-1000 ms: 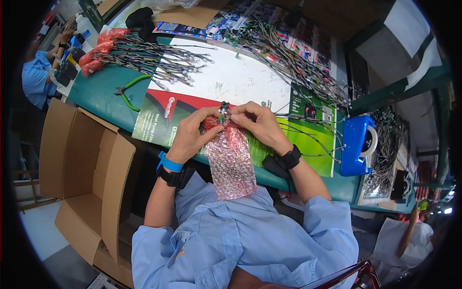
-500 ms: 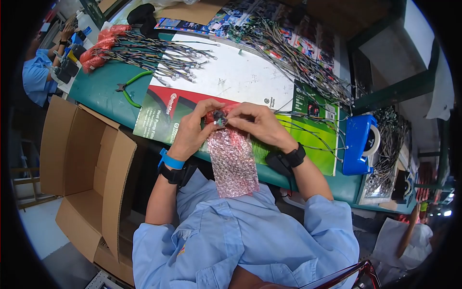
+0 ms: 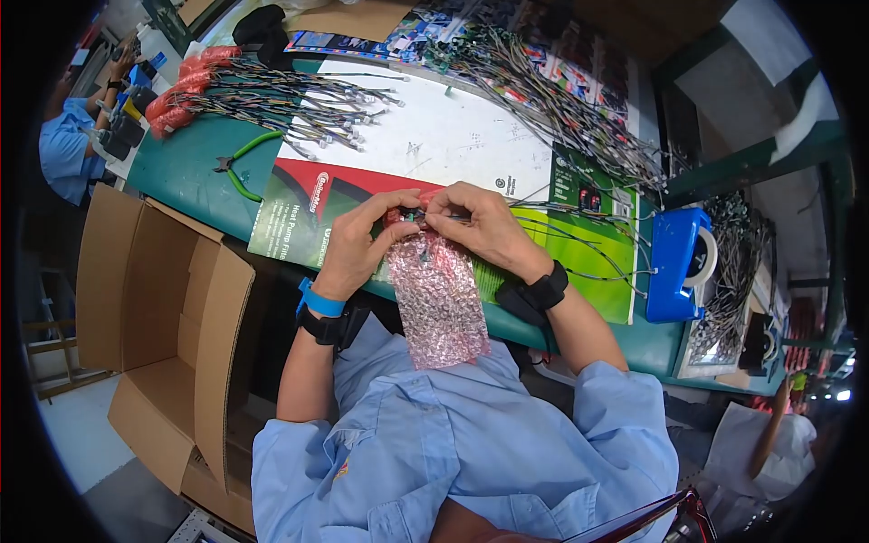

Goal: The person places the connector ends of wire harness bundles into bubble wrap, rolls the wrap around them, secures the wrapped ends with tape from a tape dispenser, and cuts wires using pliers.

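A strip of pink bubble wrap (image 3: 437,303) hangs over the bench edge toward my lap. At its upper end, my left hand (image 3: 360,240) is closed, thumb and forefinger around the dark and green connector ends of a wire harness (image 3: 588,242). My right hand (image 3: 484,228) pinches at the same ends from the other side, fingertips close to the left ones. The harness wires run out to the right from beneath my right hand. Red wrap shows behind the fingertips, which partly hide the connectors.
Green-handled cutters (image 3: 237,166) and red-wrapped harness bundles (image 3: 195,90) lie at the left. Loose harnesses (image 3: 543,86) spread across the back right. A blue tape dispenser (image 3: 672,267) stands right. An open cardboard box (image 3: 154,290) sits lower left. Another person (image 3: 71,140) is at far left.
My fingertips have drawn in over the connectors, which show less now. My right hand has shifted slightly left and up. The bubble wrap still hangs below.
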Demonstrator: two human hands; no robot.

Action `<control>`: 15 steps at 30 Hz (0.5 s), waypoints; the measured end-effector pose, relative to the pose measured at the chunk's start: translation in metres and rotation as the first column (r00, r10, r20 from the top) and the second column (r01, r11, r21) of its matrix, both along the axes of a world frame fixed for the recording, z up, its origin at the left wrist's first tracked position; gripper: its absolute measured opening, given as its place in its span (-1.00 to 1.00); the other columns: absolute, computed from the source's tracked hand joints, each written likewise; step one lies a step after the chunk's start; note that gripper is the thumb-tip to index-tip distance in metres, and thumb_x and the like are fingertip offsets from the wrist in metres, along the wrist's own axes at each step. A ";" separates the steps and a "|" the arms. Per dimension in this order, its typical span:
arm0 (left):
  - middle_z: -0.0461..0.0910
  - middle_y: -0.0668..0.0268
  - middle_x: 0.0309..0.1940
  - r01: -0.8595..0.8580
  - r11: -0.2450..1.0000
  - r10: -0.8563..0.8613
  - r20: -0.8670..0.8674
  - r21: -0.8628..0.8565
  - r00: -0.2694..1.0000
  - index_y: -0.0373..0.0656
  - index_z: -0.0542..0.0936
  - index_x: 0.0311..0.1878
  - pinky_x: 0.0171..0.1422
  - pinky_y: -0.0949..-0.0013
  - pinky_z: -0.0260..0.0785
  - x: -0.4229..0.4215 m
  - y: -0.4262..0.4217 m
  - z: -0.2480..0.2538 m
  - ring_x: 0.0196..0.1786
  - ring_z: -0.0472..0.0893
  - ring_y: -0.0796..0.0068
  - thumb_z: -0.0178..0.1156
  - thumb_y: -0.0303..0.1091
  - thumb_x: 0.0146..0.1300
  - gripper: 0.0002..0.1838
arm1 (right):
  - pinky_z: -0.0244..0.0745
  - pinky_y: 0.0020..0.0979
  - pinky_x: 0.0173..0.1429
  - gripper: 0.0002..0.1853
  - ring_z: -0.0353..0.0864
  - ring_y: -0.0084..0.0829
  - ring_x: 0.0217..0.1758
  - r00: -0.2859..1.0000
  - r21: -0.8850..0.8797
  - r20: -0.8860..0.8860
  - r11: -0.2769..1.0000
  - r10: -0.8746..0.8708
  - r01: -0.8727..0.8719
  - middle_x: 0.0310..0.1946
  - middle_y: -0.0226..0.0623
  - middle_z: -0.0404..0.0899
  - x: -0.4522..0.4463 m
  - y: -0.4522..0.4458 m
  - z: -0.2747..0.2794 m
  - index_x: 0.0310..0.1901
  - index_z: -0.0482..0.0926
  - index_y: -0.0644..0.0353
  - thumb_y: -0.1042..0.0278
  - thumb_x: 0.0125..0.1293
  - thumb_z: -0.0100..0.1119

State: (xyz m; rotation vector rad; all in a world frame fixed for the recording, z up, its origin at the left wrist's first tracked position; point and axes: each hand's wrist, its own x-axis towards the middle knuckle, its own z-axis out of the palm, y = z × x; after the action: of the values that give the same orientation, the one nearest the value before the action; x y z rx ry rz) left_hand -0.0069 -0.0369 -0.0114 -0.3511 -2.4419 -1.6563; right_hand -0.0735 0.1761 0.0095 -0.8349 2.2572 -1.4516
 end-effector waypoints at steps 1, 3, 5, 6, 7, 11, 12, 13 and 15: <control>0.70 0.14 0.11 0.002 1.000 -0.002 0.001 0.000 1.000 -0.29 0.63 0.10 0.16 0.36 0.54 0.000 0.000 0.001 0.08 0.70 0.38 0.43 -0.51 0.21 -0.62 | 0.51 -0.48 -0.08 -0.85 0.59 -0.56 -0.20 1.000 -0.006 -0.024 1.000 -0.018 0.018 -0.24 -0.35 0.62 0.001 0.000 0.002 -0.14 0.70 0.26 0.39 0.35 0.35; 0.72 0.16 0.08 -0.017 1.000 0.016 0.024 0.011 1.000 -0.29 0.64 0.08 0.12 0.38 0.55 0.000 0.000 0.002 0.05 0.70 0.42 0.40 -0.51 0.25 -0.67 | 0.51 -0.43 -0.04 -0.86 0.58 -0.49 -0.18 0.983 -0.033 -0.186 0.999 -0.007 0.000 -0.25 -0.36 0.61 -0.001 0.005 0.002 -0.15 0.71 0.22 0.40 0.32 0.38; 0.72 0.15 0.09 -0.017 1.000 0.016 0.030 0.012 0.999 -0.29 0.64 0.08 0.11 0.39 0.55 0.000 0.000 0.001 0.04 0.70 0.44 0.39 -0.51 0.26 -0.67 | 0.44 -0.31 0.08 -0.85 0.52 -0.32 -0.10 0.874 0.018 -0.485 0.999 0.037 -0.032 -0.26 -0.40 0.57 -0.004 0.013 0.006 -0.18 0.75 0.10 0.36 0.20 0.44; 0.71 0.15 0.10 -0.013 1.000 0.013 0.035 0.013 0.999 -0.29 0.65 0.08 0.09 0.40 0.56 0.000 -0.001 0.001 0.03 0.70 0.46 0.39 -0.51 0.26 -0.68 | 0.44 -0.31 0.08 -0.85 0.52 -0.32 -0.10 0.874 0.019 -0.484 0.999 0.041 -0.036 -0.26 -0.40 0.57 -0.003 0.012 0.007 -0.18 0.75 0.10 0.36 0.20 0.44; 0.71 0.15 0.10 -0.016 1.000 0.016 0.037 0.013 0.999 -0.29 0.65 0.08 0.09 0.40 0.56 0.001 0.000 0.000 0.03 0.70 0.46 0.39 -0.51 0.26 -0.68 | 0.39 -0.30 0.07 -0.84 0.50 -0.32 -0.10 0.859 0.033 -0.507 0.998 0.067 -0.058 -0.27 -0.41 0.54 -0.001 0.012 0.008 -0.19 0.75 0.06 0.34 0.18 0.46; 0.71 0.16 0.12 -0.032 0.998 0.030 0.031 0.057 0.999 -0.28 0.65 0.10 0.08 0.43 0.56 -0.001 0.000 -0.003 0.00 0.69 0.53 0.39 -0.52 0.26 -0.67 | 0.30 -0.28 0.01 -0.82 0.46 -0.33 -0.12 0.798 0.142 -0.572 0.981 0.192 -0.134 -0.27 -0.43 0.49 0.004 0.006 0.006 -0.19 0.76 -0.04 0.30 0.14 0.48; 0.70 0.17 0.13 -0.035 0.997 0.033 0.034 0.065 0.999 -0.28 0.65 0.10 0.08 0.44 0.56 -0.001 0.000 -0.004 -0.01 0.68 0.55 0.39 -0.52 0.26 -0.67 | 0.29 -0.26 -0.01 -0.84 0.45 -0.31 -0.13 0.782 0.152 -0.595 0.981 0.187 -0.120 -0.26 -0.41 0.49 0.006 0.004 0.007 -0.20 0.74 -0.04 0.31 0.16 0.46; 0.70 0.17 0.13 -0.034 0.997 0.032 0.033 0.064 0.999 -0.28 0.65 0.10 0.08 0.44 0.56 -0.001 0.001 -0.003 -0.01 0.68 0.55 0.39 -0.52 0.26 -0.67 | 0.29 -0.26 -0.01 -0.84 0.45 -0.31 -0.13 0.781 0.151 -0.596 0.981 0.186 -0.119 -0.26 -0.41 0.49 0.006 0.005 0.006 -0.20 0.74 -0.04 0.31 0.16 0.46; 0.71 0.22 0.11 -0.038 0.996 0.034 0.044 0.085 0.998 -0.28 0.65 0.10 0.06 0.46 0.56 0.000 0.002 -0.002 -0.02 0.66 0.59 0.37 -0.54 0.28 -0.68 | 0.29 -0.27 -0.02 -0.85 0.46 -0.30 -0.12 0.765 0.195 -0.613 0.976 0.198 -0.097 -0.26 -0.39 0.49 0.004 0.006 0.004 -0.20 0.71 0.01 0.32 0.18 0.43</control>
State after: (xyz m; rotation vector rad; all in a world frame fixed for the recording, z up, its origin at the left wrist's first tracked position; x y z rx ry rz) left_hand -0.0072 -0.0350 -0.0135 -0.2604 -2.3826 -1.7647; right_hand -0.0690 0.1816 0.0131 -1.6014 2.6319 -0.9921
